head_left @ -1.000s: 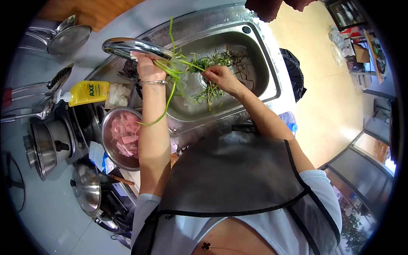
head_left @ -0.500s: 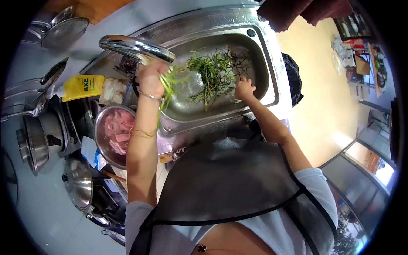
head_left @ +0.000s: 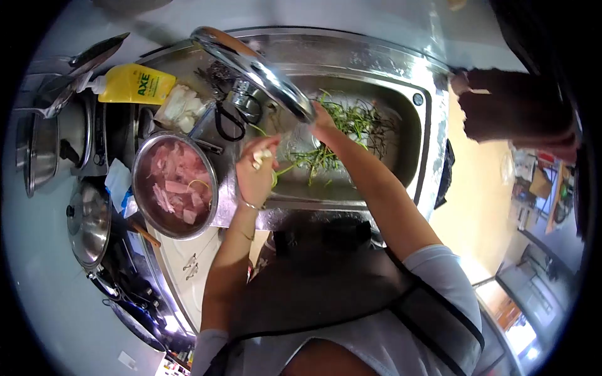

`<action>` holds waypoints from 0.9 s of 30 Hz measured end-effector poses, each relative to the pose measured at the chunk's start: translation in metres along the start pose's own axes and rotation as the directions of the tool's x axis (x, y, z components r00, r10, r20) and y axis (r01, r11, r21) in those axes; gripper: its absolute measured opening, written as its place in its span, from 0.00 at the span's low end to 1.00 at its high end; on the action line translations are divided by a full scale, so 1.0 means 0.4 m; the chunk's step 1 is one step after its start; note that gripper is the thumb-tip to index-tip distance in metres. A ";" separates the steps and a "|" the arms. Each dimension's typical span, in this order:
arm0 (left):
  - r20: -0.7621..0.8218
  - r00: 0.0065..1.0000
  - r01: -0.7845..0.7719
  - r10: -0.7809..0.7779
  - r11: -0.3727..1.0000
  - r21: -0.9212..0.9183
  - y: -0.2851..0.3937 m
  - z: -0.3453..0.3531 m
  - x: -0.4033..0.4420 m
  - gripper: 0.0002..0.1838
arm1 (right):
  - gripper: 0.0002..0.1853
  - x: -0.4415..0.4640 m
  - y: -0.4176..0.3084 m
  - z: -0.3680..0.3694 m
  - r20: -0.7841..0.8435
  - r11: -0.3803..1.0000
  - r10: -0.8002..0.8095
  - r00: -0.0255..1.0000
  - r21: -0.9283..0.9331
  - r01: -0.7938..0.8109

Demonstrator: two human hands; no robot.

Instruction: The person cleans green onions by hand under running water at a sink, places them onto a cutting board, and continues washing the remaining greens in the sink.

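So the right hand (head_left: pixel 323 127) had just moved to the faucet (head_left: pixel 251 66), grip unclear, while the left hand (head_left: pixel 252 178) clutched greens (head_left: pixel 262 156) nearby.

Left hand (head_left: pixel 256 174) curled, right hand (head_left: pixel 322 123) stretched forward

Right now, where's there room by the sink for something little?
The steel ledge between the wall and the sink looks bare but narrow. Inside the sink, a thin bare strip shows right of the greens. It's crowded around the yellow bottle, meat bowl, tap, left hand and right hand.
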State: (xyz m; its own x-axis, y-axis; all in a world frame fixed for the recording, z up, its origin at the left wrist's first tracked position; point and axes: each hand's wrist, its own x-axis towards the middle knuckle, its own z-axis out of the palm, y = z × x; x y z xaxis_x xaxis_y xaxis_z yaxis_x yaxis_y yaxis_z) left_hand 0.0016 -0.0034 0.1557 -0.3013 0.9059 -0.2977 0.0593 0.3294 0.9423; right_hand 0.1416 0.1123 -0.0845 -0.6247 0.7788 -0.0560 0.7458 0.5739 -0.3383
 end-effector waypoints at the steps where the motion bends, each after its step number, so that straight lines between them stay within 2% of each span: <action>1: -0.037 0.996 -0.084 0.087 0.995 0.057 -0.008 -0.002 -0.008 0.07 | 0.16 0.021 0.033 0.152 -0.226 0.877 0.065 0.972 0.478 0.053; 2: -0.063 0.983 -0.164 0.172 0.980 0.117 -0.015 -0.004 -0.014 0.07 | 0.16 0.012 0.004 0.082 -0.093 0.861 0.129 0.987 0.505 -0.066; 4: -0.094 0.981 -0.154 0.171 0.975 0.162 -0.012 -0.011 -0.021 0.06 | 0.18 -0.004 -0.064 -0.080 0.181 0.821 0.250 0.951 0.481 -0.307; 5: -0.117 0.986 -0.105 0.121 0.985 0.134 -0.014 -0.016 -0.026 0.06 | 0.17 -0.022 -0.089 -0.134 0.224 0.907 0.275 0.935 0.261 -0.330; 8: -0.171 0.985 -0.017 0.024 0.999 0.040 -0.013 -0.041 -0.035 0.06 | 0.10 -0.063 -0.045 -0.155 0.149 0.957 0.259 0.954 -0.169 -0.234; 10: -0.204 0.976 -0.065 0.070 0.997 0.033 -0.010 -0.058 -0.036 0.07 | 0.07 -0.098 -0.038 -0.292 0.037 0.848 0.166 0.985 -0.516 -0.123; 11: -0.204 0.978 0.023 -0.039 0.996 -0.083 0.016 -0.055 -0.042 0.08 | 0.07 -0.114 -0.013 -0.311 0.041 0.845 0.164 0.986 -0.522 -0.119; 13: -0.175 0.983 0.034 -0.062 0.986 -0.161 0.014 -0.047 -0.045 0.08 | 0.08 -0.125 0.032 -0.339 -0.198 0.969 0.021 0.980 -0.236 -0.069; 14: -0.148 0.986 0.041 -0.077 0.972 -0.232 0.015 -0.042 -0.038 0.09 | 0.08 -0.122 0.032 -0.332 -0.215 0.967 0.026 0.976 -0.243 -0.079; 15: -0.143 0.986 0.068 -0.084 0.991 -0.112 0.017 -0.039 -0.037 0.10 | 0.07 -0.112 0.024 -0.303 -0.137 0.977 0.039 0.990 -0.203 -0.066; 16: -0.138 0.988 0.055 -0.070 0.993 -0.106 0.021 -0.036 -0.042 0.10 | 0.06 -0.099 0.010 -0.267 -0.054 0.986 0.046 0.998 -0.156 -0.054; 18: -0.103 0.995 0.009 -0.008 1.000 0.008 0.025 -0.029 -0.050 0.11 | 0.09 -0.067 -0.057 -0.195 0.153 0.932 0.047 0.987 -0.361 0.012; 19: -0.108 0.994 0.014 -0.010 0.999 0.043 0.021 -0.029 -0.056 0.11 | 0.10 -0.059 -0.069 -0.137 0.140 0.993 0.106 0.985 -0.060 -0.098; 20: -0.094 0.993 -0.055 0.072 0.984 0.171 0.011 -0.038 -0.059 0.10 | 0.10 -0.049 -0.079 -0.099 0.134 0.983 0.138 0.981 0.100 -0.152; 21: -0.110 0.993 -0.036 0.051 0.990 0.135 0.005 -0.039 -0.069 0.09 | 0.11 -0.040 -0.088 -0.062 0.128 0.945 0.171 0.977 0.258 -0.199; 24: -0.127 0.992 0.021 -0.008 0.994 0.103 -0.018 -0.049 -0.080 0.09 | 0.10 -0.054 -0.109 -0.008 0.060 0.943 0.248 0.967 0.213 -0.255; 25: -0.148 0.988 0.049 -0.036 0.995 0.088 -0.024 -0.055 -0.094 0.09 | 0.09 -0.067 -0.094 -0.024 0.092 0.991 0.080 0.993 -0.114 -0.069; 26: -0.145 0.988 0.067 -0.054 0.994 0.084 -0.024 -0.062 -0.110 0.09 | 0.08 -0.093 -0.085 -0.048 0.184 0.896 -0.079 0.980 -0.418 0.151; 27: -0.137 0.987 0.099 -0.090 0.993 0.058 -0.019 -0.068 -0.111 0.09 | 0.07 -0.104 -0.098 -0.156 0.196 0.945 -0.032 0.980 -0.313 0.093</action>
State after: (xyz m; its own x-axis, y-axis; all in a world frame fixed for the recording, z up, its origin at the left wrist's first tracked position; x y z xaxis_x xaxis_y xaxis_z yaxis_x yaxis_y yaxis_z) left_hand -0.0112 -0.0534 0.1660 -0.4328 0.8276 -0.3575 0.0841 0.4319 0.8980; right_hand 0.1530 0.0732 -0.0102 -0.6813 0.6955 -0.2281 0.7192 0.6941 -0.0314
